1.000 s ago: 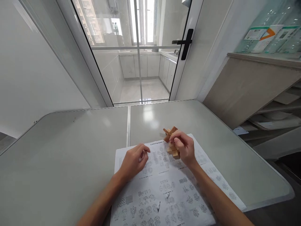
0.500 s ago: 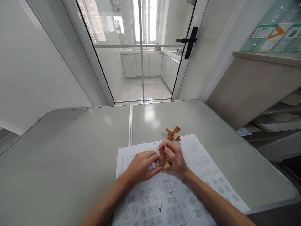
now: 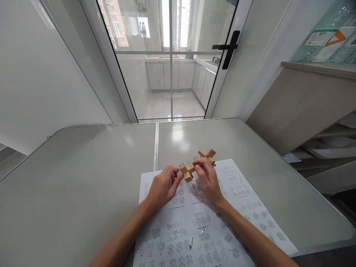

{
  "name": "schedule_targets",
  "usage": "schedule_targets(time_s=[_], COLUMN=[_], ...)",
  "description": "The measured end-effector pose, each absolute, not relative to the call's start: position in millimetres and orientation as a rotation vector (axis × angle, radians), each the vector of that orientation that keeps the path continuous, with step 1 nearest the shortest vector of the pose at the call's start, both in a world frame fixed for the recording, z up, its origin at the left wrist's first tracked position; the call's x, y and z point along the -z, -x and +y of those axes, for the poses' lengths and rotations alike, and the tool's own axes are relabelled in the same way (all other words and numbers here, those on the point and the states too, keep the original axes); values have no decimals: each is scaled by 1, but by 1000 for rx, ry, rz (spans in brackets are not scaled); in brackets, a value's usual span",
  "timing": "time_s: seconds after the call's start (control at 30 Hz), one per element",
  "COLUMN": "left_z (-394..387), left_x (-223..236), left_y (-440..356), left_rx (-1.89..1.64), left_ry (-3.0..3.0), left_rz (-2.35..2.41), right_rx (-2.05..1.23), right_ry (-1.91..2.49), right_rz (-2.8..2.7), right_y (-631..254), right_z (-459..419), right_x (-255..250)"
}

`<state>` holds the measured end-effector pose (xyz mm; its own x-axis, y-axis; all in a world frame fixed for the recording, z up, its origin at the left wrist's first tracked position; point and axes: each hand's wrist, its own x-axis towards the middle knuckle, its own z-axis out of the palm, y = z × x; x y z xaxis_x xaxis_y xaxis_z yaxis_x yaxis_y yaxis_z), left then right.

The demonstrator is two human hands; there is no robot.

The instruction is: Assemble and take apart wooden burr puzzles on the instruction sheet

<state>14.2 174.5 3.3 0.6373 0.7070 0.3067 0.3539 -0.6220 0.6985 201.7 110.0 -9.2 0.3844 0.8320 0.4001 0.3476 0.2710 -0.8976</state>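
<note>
Between my two hands is a wooden burr puzzle [image 3: 186,172] of interlocking light-brown bars, held above the printed sheet [image 3: 191,207]. My left hand [image 3: 164,187] pinches its left end between thumb and fingers. At its right end, my right hand [image 3: 207,180] grips a bar with thumb and fingertips. Just behind the right hand lies a second cluster of wooden puzzle pieces [image 3: 211,153], partly covered by that hand, at the sheet's far edge. Small line drawings of puzzle shapes fill the sheet.
The sheet lies on a grey table [image 3: 83,193] with a pale seam [image 3: 156,146]. A glass door [image 3: 150,85] with a black handle [image 3: 230,48] stands beyond the far edge. To the right, a shelf [image 3: 311,92] carries plastic bottles [image 3: 322,42].
Both hands have lifted and moved the puzzle slightly away from me and left. It has turned, showing more of its bars, and the hands have spread apart to opposite ends.
</note>
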Motion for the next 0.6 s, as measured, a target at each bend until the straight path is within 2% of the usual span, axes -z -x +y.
schedule_targets(time_s=[0.6], left_z=[176], left_x=[-7], left_y=[-15], left_rx=[-784], left_ry=[-2098], left_rz=[858], right_rx=[-638], right_ry=[1298], right_rz=[-1201], right_y=[-195], right_z=[107], right_x=[6])
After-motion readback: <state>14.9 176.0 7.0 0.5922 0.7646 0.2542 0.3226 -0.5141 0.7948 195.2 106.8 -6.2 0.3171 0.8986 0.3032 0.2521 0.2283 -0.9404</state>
